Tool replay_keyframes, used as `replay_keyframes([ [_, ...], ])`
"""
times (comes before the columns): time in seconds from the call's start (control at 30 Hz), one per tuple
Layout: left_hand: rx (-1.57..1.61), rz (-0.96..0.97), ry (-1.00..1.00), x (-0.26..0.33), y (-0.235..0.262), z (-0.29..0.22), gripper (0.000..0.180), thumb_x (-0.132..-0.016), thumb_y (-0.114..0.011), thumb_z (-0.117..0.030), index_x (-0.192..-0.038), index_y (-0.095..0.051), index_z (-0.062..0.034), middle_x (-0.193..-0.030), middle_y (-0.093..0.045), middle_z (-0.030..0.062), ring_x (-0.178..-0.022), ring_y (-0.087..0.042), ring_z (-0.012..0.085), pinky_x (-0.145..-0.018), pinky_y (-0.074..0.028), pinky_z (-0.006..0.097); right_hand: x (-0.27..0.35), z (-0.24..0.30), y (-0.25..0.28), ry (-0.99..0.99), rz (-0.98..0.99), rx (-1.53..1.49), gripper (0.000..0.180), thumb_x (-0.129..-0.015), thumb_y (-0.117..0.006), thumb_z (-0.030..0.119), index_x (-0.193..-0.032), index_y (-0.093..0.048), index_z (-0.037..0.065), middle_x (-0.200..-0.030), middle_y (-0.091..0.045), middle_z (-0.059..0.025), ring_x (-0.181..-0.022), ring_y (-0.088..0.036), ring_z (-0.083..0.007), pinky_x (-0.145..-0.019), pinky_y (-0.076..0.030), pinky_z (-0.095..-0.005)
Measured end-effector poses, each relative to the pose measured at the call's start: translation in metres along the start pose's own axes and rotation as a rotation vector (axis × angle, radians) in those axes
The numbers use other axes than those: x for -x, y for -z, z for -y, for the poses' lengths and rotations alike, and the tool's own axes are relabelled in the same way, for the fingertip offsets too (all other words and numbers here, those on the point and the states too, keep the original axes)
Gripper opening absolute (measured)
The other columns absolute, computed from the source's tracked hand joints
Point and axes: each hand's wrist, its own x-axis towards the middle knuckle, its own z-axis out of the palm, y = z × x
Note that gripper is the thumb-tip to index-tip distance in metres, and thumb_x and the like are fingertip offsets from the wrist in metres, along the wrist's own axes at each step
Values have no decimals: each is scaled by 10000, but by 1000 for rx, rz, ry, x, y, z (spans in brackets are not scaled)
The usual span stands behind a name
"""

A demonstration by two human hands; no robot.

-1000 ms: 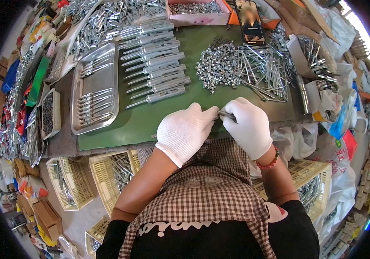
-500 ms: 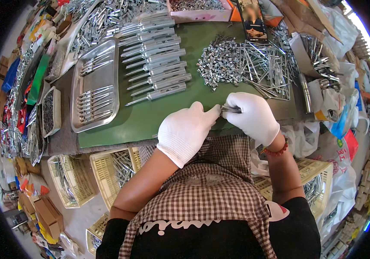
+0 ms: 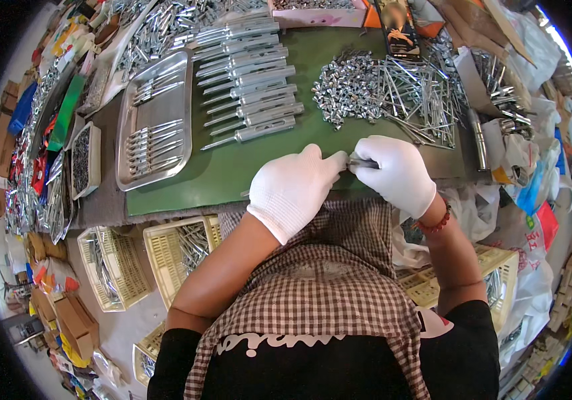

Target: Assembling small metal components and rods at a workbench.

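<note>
My white-gloved left hand (image 3: 292, 187) is closed over the green work surface (image 3: 216, 180), mostly hiding what it grips. A thin metal tip shows beside its heel. My gloved right hand (image 3: 396, 175) pinches a small grey metal piece (image 3: 364, 163), whose end meets my left fingertips. Beyond my left hand lies a column of silver slotted metal tools (image 3: 266, 130) with thin pointed rods. Past my right hand are a heap of small shiny metal nuts or sleeves (image 3: 347, 90) and a pile of thin metal rods (image 3: 419, 100).
A steel tray (image 3: 159, 117) at the left carries slim metal pieces. A white bin (image 3: 86, 160) of small dark parts stands beside it. A propped phone-like screen (image 3: 398, 30) and a pink box (image 3: 316, 17) are at the back. Cream baskets (image 3: 166, 263) sit below the table edge.
The view has shifted slightly, so the table things appear a little higher and further right. Both hands stay together with the metal piece between them.
</note>
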Motion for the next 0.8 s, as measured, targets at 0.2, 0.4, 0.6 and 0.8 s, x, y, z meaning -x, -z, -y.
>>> replay_keyframes([
  [0.2,51,9,7,0,-1,2,271,-901,-629,-258,-1167,-638,-206,-816,-579,74,-686,-638,291,-578,-523,408,1,-5,-2,-69,8,-103,150,-819,-686,148,-838,-577,47,-752,-573,-134,-690,-583,-328,-618,-452,-395],
  [0.4,64,-9,24,1,-1,-1,209,-912,-610,-251,-1117,-632,-218,-796,-574,73,-675,-638,293,-574,-521,411,12,4,-12,-32,-135,-67,133,-835,-698,123,-847,-602,31,-740,-589,-118,-664,-591,-277,-626,-474,-354],
  [0.6,61,10,41,-1,0,-1,181,-917,-606,-251,-1094,-629,-227,-790,-567,74,-655,-630,291,-563,-514,408,11,-6,-1,-221,-277,111,138,-856,-704,172,-890,-663,45,-813,-658,-114,-730,-646,-260,-666,-500,-328],
  [0.8,89,-13,40,0,-2,0,187,-918,-609,-251,-1103,-630,-235,-801,-564,72,-652,-626,287,-563,-512,404,7,-28,12,-169,-375,158,162,-882,-668,216,-954,-700,74,-887,-673,-139,-813,-658,-325,-695,-504,-396],
])
